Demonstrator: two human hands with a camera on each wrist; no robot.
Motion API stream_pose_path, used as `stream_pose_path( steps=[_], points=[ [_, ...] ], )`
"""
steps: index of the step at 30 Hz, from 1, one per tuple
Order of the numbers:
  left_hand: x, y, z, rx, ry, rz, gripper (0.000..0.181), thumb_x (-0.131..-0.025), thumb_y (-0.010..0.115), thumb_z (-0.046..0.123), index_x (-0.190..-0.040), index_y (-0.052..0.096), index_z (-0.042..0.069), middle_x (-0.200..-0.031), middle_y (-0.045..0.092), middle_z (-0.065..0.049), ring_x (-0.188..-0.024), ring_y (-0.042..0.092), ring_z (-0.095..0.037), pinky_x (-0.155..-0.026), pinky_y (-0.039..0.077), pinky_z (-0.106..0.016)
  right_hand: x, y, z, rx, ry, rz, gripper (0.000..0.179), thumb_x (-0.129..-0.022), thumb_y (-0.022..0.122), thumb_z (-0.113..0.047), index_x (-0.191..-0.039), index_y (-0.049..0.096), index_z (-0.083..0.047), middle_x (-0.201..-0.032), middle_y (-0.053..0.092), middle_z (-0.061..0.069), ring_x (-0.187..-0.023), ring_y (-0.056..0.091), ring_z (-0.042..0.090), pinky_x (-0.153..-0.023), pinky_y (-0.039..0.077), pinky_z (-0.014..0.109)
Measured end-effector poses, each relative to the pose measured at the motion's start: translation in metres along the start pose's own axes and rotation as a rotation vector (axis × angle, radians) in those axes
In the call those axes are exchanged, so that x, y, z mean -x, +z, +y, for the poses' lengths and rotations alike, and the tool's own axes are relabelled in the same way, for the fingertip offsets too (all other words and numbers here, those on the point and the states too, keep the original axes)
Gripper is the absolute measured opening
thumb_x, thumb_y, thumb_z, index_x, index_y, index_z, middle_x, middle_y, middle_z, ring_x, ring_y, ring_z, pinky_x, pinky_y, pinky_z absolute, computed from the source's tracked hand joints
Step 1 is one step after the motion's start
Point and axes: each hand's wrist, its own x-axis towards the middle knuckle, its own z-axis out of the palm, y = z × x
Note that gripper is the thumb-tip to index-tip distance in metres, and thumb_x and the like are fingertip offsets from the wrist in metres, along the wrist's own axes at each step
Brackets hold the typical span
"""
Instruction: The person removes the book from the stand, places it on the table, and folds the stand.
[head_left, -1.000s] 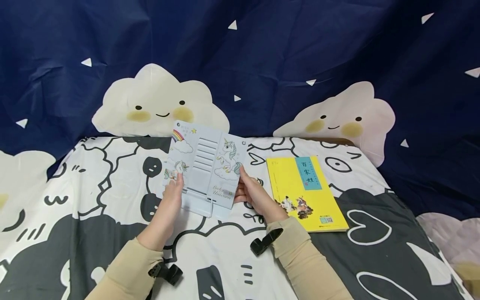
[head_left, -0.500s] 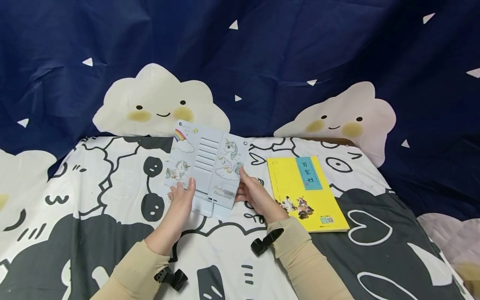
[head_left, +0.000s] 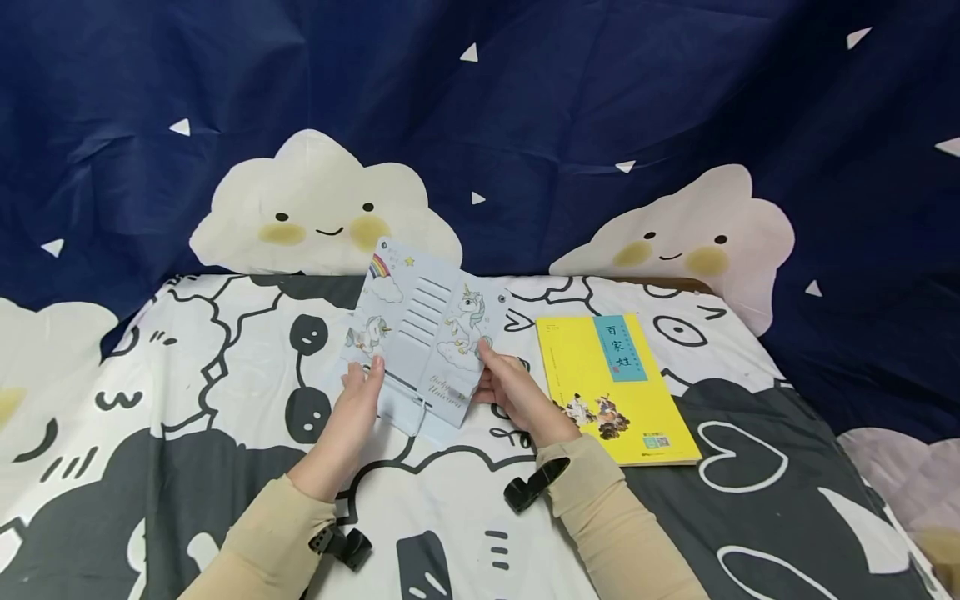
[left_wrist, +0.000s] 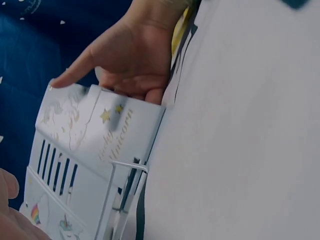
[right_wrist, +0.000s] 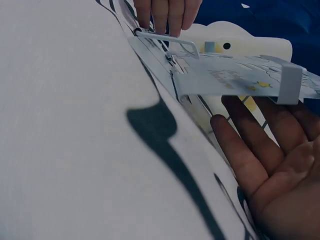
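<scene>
A pale blue-white book stand [head_left: 420, 333] with unicorn prints, a row of slots and a white wire holder leans tilted between both hands in the head view. My left hand [head_left: 351, 417] holds its lower left side, thumb in front and the other fingers mostly hidden behind. At the right edge my right hand [head_left: 521, 396] grips it; the left wrist view shows that thumb at a corner of the book stand [left_wrist: 135, 127]. From the right wrist view, the fingers of the right hand [right_wrist: 280, 165] reach beneath the panel. A yellow book [head_left: 600, 367] lies right of the right hand.
The bed-like surface has a black-and-white patterned cloth [head_left: 450, 500] over it. Behind it hangs a dark blue curtain [head_left: 525, 100] with smiling clouds and small white triangles. Black camera straps [head_left: 536, 483] sit on both wrists.
The book stand has turned clockwise, its top left corner shifting right, and its right panel now angles differently. The left hand first slid right along it. The yellow book stays put.
</scene>
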Motion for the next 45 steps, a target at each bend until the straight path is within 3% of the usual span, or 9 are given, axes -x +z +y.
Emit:
stream_pose_path(
  steps=[5, 13, 20, 27, 35, 41, 45],
  points=[
    [-0.005, -0.004, -0.004, -0.007, 0.020, 0.007, 0.091, -0.100, 0.018, 0.065, -0.155, -0.014, 0.001, -0.161, -0.024, -0.020, -0.150, -0.023, -0.034, -0.121, -0.012, -0.058, 0.000, -0.002, 0.004, -0.012, -0.026, -0.068, 0.087, -0.093, 0.054, -0.063, -0.133, 0.052, 0.014, -0.110, 0.074, 0.017, -0.091, 0.074, 0.016, -0.086, 0.060, 0.038],
    [-0.010, -0.006, -0.007, -0.025, 0.021, 0.026, 0.092, -0.100, 0.019, 0.066, -0.156, -0.013, 0.000, -0.162, -0.022, -0.022, -0.150, -0.021, -0.036, -0.120, -0.012, -0.059, 0.002, -0.001, 0.005, -0.043, -0.010, -0.119, 0.073, -0.096, 0.061, -0.051, -0.134, 0.049, 0.011, -0.108, 0.075, 0.009, -0.092, 0.073, 0.015, -0.084, 0.060, 0.035],
    [0.000, 0.009, 0.002, -0.055, -0.017, 0.042, 0.090, -0.103, 0.024, 0.058, -0.154, -0.012, -0.006, -0.157, -0.029, -0.027, -0.145, -0.027, -0.045, -0.116, -0.010, -0.068, 0.003, 0.002, 0.004, -0.041, -0.005, -0.123, 0.072, -0.097, 0.059, -0.048, -0.138, 0.043, 0.009, -0.116, 0.071, 0.018, -0.092, 0.072, 0.015, -0.083, 0.060, 0.036],
    [0.012, 0.024, 0.008, -0.041, 0.013, 0.053, 0.089, -0.104, 0.031, 0.054, -0.154, -0.008, -0.008, -0.156, -0.026, -0.034, -0.144, -0.023, -0.052, -0.111, -0.004, -0.075, 0.002, 0.003, 0.003, -0.046, -0.012, -0.126, 0.076, -0.094, 0.063, -0.050, -0.141, 0.041, 0.006, -0.122, 0.068, 0.020, -0.095, 0.071, 0.015, -0.086, 0.059, 0.039],
    [0.008, 0.021, 0.003, -0.028, 0.005, 0.045, 0.087, -0.104, 0.029, 0.054, -0.155, -0.010, -0.004, -0.158, -0.025, -0.029, -0.147, -0.023, -0.045, -0.117, -0.009, -0.066, 0.003, 0.003, 0.003, -0.057, -0.021, -0.131, 0.074, -0.093, 0.067, -0.046, -0.140, 0.042, 0.006, -0.128, 0.063, 0.026, -0.097, 0.072, 0.014, -0.089, 0.059, 0.041],
    [0.005, 0.017, 0.000, -0.024, 0.017, 0.031, 0.089, -0.103, 0.025, 0.059, -0.156, -0.011, -0.002, -0.159, -0.024, -0.027, -0.148, -0.022, -0.042, -0.118, -0.011, -0.064, 0.002, 0.001, 0.003, -0.099, -0.020, -0.162, 0.064, -0.089, 0.072, -0.045, -0.129, 0.051, 0.000, -0.116, 0.072, 0.014, -0.096, 0.073, 0.017, -0.090, 0.058, 0.042],
    [0.001, 0.013, -0.003, 0.000, 0.029, 0.023, 0.091, -0.102, 0.025, 0.060, -0.155, -0.014, -0.002, -0.161, -0.022, -0.025, -0.150, -0.021, -0.038, -0.120, -0.011, -0.058, 0.002, -0.001, 0.004, -0.129, -0.010, -0.232, 0.056, -0.087, 0.076, -0.041, -0.123, 0.056, -0.003, -0.112, 0.074, 0.008, -0.098, 0.073, 0.020, -0.092, 0.057, 0.046]
  ],
)
